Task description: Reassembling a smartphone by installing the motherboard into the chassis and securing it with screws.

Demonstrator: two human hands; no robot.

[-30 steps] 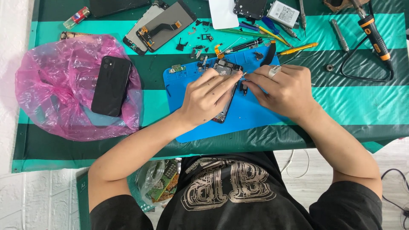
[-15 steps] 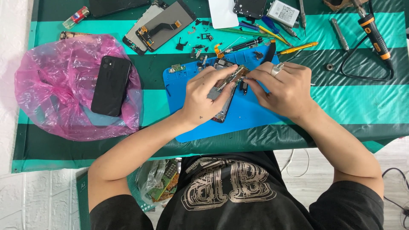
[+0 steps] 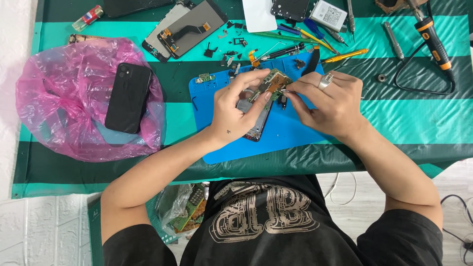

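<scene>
Circuit board (image 3: 274,81) newly lifted between hands.

Bright, even overhead light w/ soft shadows (sharp throughout, no glare).

Probably a phone-repair workbench: blue repair mat (image 3: 295,133), scattered screwdrivers (image 3: 345,55), loose phone screens (image 3: 192,27).

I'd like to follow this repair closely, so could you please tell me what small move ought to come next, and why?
Probably lift the circuit board a little further, slowly. The left hand tilts it up off the opened phone on the blue mat, while the right hand holds thin tweezers at its edge. Whether anything there is attached cannot be told.
</scene>
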